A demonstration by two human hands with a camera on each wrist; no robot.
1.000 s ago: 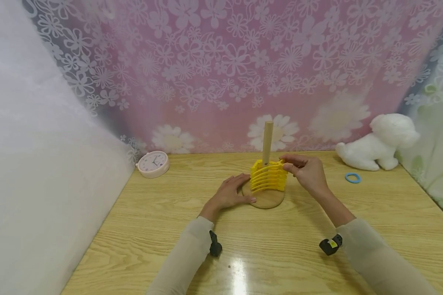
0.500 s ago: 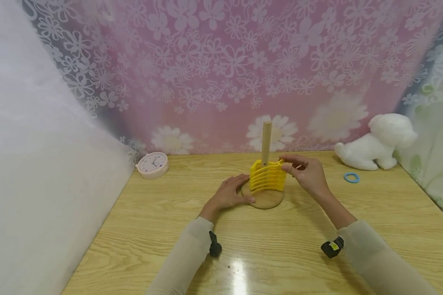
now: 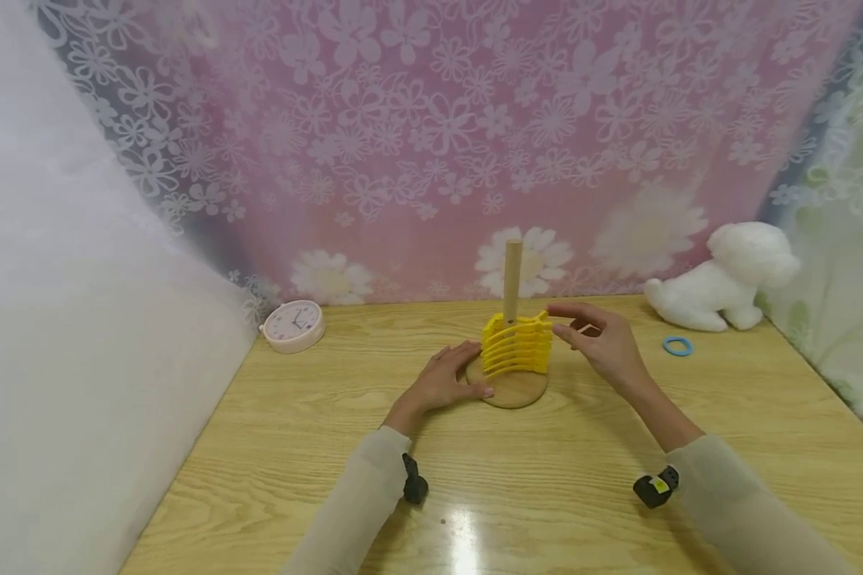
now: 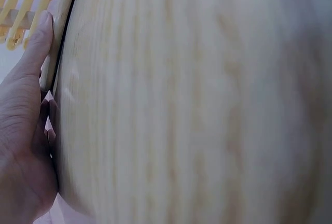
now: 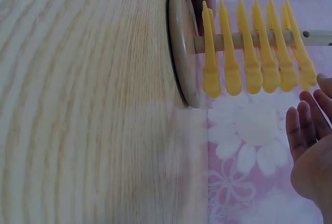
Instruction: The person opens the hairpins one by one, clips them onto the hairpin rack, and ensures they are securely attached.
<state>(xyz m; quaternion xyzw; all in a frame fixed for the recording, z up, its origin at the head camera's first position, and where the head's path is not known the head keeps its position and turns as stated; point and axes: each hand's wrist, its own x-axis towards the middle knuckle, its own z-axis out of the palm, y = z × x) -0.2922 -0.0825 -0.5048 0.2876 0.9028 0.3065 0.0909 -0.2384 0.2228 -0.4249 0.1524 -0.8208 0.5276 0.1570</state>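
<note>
A wooden stand has a round base and an upright peg. Several yellow plastic ring-like pieces are threaded on the peg, one over another, and small gaps show between them in the right wrist view. My left hand holds the base at its left side, the thumb on the front rim and the fingers behind. My right hand is beside the right end of the top yellow piece, thumb and forefinger spread apart with nothing between them. In the left wrist view the left thumb lies along the base's edge.
A light pink clock stands at the back left of the wooden table. To the back right sits a white plush dog, with a blue ring lying in front of it. A pink floral curtain hangs behind.
My right hand's thumb and forefinger have let go of the top yellow piece and moved slightly right of it. The left hand stays on the base. The head view has shifted a little.
</note>
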